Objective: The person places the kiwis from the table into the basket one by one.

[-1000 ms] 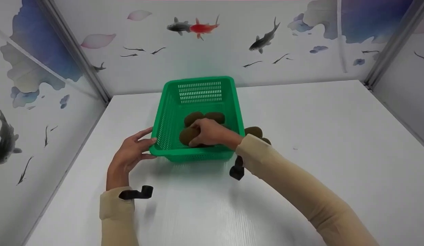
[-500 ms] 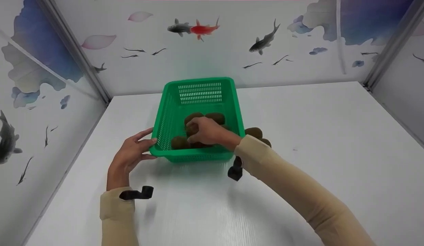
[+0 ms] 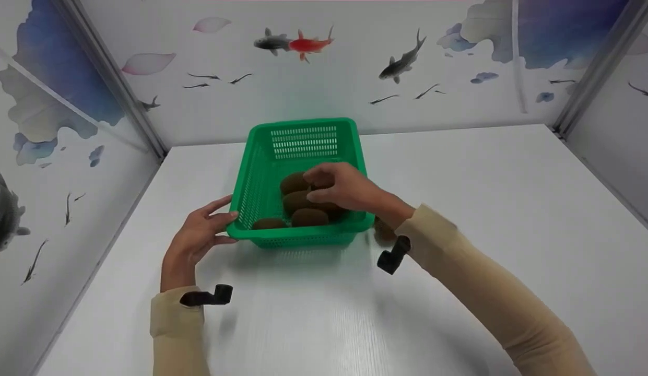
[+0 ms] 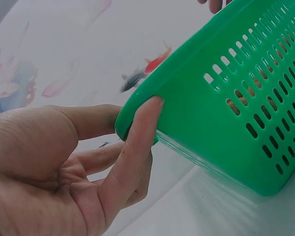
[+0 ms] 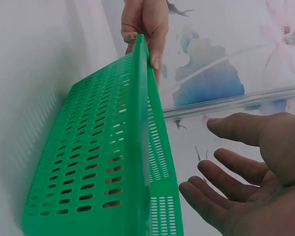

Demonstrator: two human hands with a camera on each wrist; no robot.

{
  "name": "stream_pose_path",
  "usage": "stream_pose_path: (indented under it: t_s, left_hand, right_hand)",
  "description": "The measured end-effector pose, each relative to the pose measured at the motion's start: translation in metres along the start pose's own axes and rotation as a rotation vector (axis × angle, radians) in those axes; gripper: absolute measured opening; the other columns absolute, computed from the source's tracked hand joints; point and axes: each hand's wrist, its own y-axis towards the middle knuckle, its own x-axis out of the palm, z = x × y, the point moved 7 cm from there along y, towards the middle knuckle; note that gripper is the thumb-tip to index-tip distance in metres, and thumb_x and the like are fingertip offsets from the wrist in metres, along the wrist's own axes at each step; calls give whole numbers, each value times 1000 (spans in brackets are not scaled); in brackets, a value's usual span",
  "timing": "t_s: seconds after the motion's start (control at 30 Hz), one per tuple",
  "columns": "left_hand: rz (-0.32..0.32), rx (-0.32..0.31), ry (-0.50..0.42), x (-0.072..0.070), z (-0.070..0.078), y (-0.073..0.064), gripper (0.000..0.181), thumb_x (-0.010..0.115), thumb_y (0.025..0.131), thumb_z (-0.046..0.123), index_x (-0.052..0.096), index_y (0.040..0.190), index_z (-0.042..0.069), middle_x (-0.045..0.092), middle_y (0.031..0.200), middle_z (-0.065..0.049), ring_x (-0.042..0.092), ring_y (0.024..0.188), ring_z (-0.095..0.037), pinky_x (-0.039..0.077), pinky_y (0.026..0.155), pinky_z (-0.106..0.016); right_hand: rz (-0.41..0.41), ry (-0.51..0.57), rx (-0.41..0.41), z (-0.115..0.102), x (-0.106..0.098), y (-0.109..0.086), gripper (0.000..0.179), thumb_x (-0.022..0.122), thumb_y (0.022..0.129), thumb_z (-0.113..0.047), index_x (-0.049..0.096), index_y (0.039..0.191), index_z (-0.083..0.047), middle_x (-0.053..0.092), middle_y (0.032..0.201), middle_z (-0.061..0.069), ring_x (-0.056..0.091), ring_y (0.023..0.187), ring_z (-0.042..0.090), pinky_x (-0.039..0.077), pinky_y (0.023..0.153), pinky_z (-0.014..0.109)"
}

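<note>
A green slotted basket (image 3: 282, 236) stands on the table, with several brown, oval kiwifruits (image 3: 310, 217) inside. My left hand (image 3: 198, 237) pinches its near left corner; in the left wrist view, the fingers (image 4: 145, 123) lie to both sides of the rim (image 4: 130, 115). Over the basket's right half hovers my right hand (image 3: 350, 188), thumb and fingers apart, partly covering the fruit behind it. The right wrist view shows nothing between that hand's relaxed fingers (image 5: 226, 179), which are beside the basket wall (image 5: 83, 147).
Outside the basket's right wall lies another kiwifruit (image 3: 384, 233), partly hidden by my right wrist. The white table (image 3: 303, 308) meets walls printed with fish at the back and left. Black wrist cameras (image 3: 392, 256) stick out from both cuffs.
My right hand has let go of a kiwifruit low in the basket and risen up and to the right. The kiwifruits now lie differently near the front. My left hand keeps its grip.
</note>
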Motion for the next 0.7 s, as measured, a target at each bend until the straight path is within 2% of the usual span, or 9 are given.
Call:
stream_pose_path:
  t_s: [0.23, 0.5, 0.7]
  left_hand:
    - [-6, 4, -1, 0, 0, -1, 68, 61, 101, 26, 29, 159, 14, 54, 142, -23, 70, 98, -9, 61, 81, -27]
    - [-10, 6, -6, -1, 0, 0, 68, 62, 101, 26, 28, 159, 14, 54, 141, -22, 69, 97, -9, 61, 81, -27]
    - [-12, 4, -9, -1, 0, 1, 68, 62, 101, 26, 28, 159, 13, 56, 140, -21, 70, 96, -9, 61, 80, -27]
  right_hand:
    - [55, -11, 2, 11, -28, -22, 43, 70, 96, -27, 59, 136, -16, 63, 135, 8, 57, 128, 24, 51, 106, 43]
    - [86, 17, -26, 23, -45, -43, 43, 70, 95, -24, 60, 136, -13, 62, 136, 6, 58, 127, 25, 52, 105, 44]
    - [128, 13, -25, 40, -56, -52, 43, 70, 95, -22, 61, 135, -12, 61, 138, 7, 59, 126, 28, 53, 105, 44]
